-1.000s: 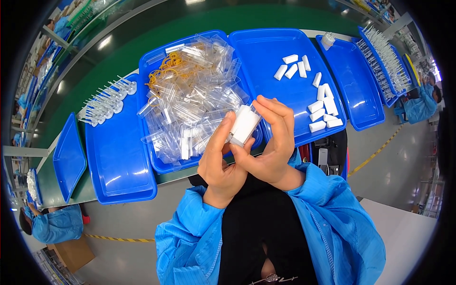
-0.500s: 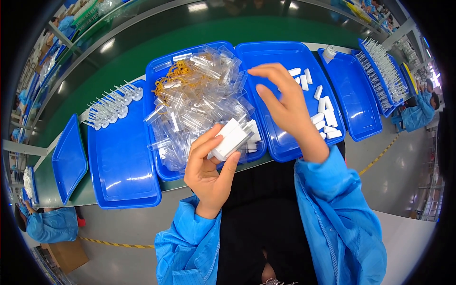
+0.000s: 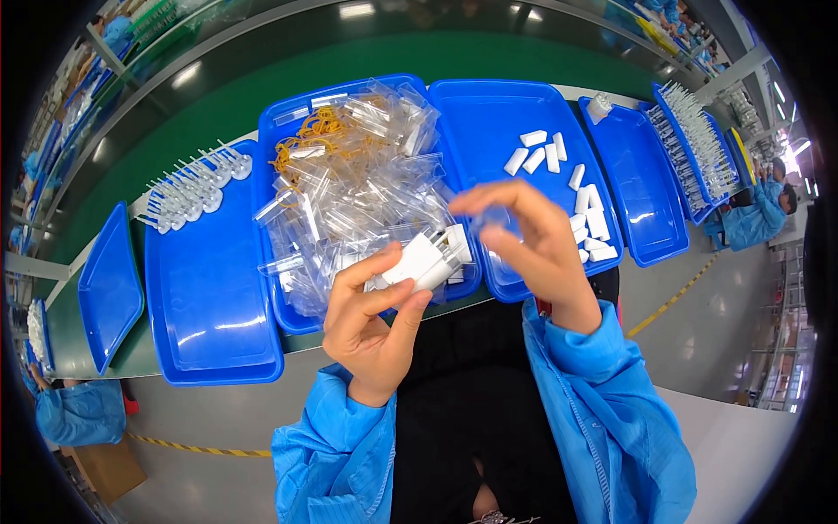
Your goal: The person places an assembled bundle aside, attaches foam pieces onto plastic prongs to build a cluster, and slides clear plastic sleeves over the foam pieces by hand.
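Observation:
In my left hand point(image 3: 371, 327) is a white plug adapter point(image 3: 417, 264), held between thumb and fingers with its metal prongs pointing up and to the right. My right hand point(image 3: 532, 240) is just right of the prongs, partly smeared by motion. Between its thumb and fingers shows a small clear plastic piece point(image 3: 496, 218). Below both hands stands a blue tray point(image 3: 297, 316) heaped with clear plastic pieces point(image 3: 349, 205) and yellow rubber bands point(image 3: 310, 131). Several small white blocks point(image 3: 552, 157) lie in the blue tray point(image 3: 489, 109) to the right.
Further left, a blue tray point(image 3: 214, 336) carries a row of clear stemmed parts point(image 3: 196, 188). A narrow blue tray point(image 3: 109, 288) leans beside it. At right are another blue tray point(image 3: 642, 188) and a rack of pins point(image 3: 694, 148). Other people in blue sit at both sides.
My right hand has come down toward the adapter, and a clear piece now shows between its fingers. The left hand still grips the adapter. The view has shifted slightly.

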